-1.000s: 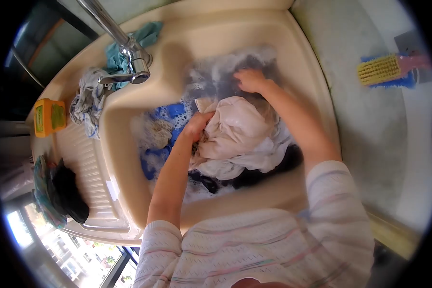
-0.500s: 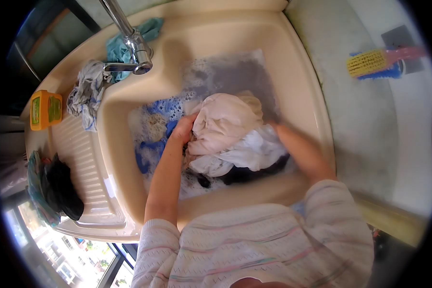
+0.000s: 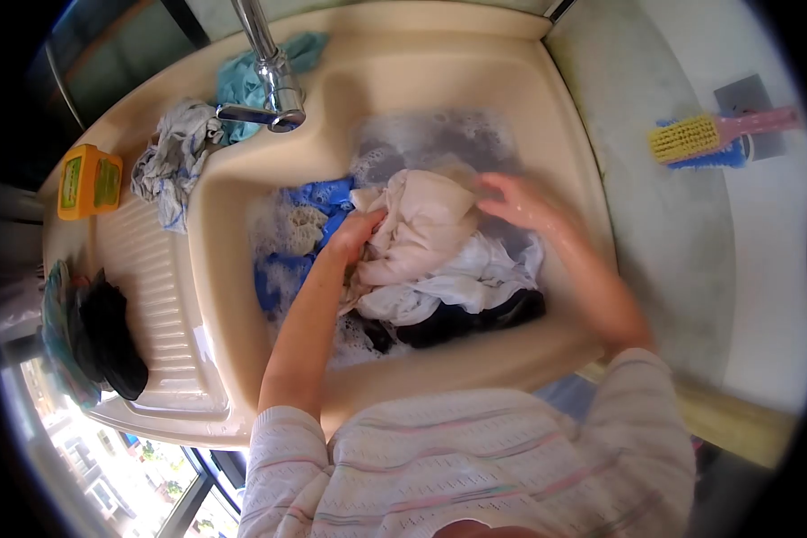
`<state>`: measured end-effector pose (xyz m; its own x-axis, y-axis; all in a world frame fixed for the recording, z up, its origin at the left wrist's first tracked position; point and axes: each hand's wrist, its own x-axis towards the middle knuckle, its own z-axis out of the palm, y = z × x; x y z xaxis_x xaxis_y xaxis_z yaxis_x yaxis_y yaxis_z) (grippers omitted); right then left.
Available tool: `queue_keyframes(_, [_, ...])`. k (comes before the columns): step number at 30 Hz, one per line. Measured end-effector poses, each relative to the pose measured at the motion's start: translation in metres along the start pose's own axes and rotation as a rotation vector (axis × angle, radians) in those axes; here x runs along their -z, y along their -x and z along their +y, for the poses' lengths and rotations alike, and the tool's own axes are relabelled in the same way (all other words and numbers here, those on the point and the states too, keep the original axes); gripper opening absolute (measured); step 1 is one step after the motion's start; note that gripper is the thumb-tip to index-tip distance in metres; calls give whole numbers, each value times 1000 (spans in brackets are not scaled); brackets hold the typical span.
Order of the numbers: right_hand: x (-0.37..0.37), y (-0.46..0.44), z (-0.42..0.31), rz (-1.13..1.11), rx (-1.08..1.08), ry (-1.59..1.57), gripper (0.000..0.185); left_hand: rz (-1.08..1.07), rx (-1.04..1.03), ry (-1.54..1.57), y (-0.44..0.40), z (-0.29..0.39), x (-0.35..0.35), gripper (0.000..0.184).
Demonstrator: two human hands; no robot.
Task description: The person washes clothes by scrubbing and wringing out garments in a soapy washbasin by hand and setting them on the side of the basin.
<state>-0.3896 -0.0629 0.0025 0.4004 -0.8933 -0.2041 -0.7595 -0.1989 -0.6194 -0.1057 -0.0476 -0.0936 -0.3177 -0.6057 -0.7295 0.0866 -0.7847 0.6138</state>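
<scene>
A pale pink cloth (image 3: 421, 220) lies bunched in soapy water inside the beige sink (image 3: 403, 372). My left hand (image 3: 357, 235) is closed on its left side. Just right of the cloth, above the water, my right hand (image 3: 511, 199) has its fingers apart and holds nothing. White cloth (image 3: 462, 280) and black cloth (image 3: 475, 321) lie below the pink one, partly under water. Blue cloth (image 3: 323, 193) floats among suds at the left, beside a small cream piece (image 3: 307, 229).
A chrome faucet (image 3: 280, 90) rises behind the sink's left side, near teal cloth (image 3: 242, 85) and grey-white cloth (image 3: 175, 157). An orange bottle (image 3: 90, 182) and black cloth (image 3: 112, 336) are on the left drainboard (image 3: 161, 305). A yellow-bristled brush (image 3: 690, 137) is at the right.
My right hand was over the grey water, then down at the cloth's right side, and is now lifted with fingers apart. My left hand stays on the pink cloth, which has shifted slightly.
</scene>
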Motion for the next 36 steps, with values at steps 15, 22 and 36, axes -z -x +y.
queue_keyframes(15, [-82,-109,43,244,-322,-396,35,49,-274,663,-34,25,-14,38])
queue_keyframes(22, [-38,-116,38,128,-460,-1294,24,-56,-248,914,-30,13,-4,37])
queue_keyframes(36, [-128,-116,-47,358,-101,86,27,47,-268,941,-21,-4,-54,24])
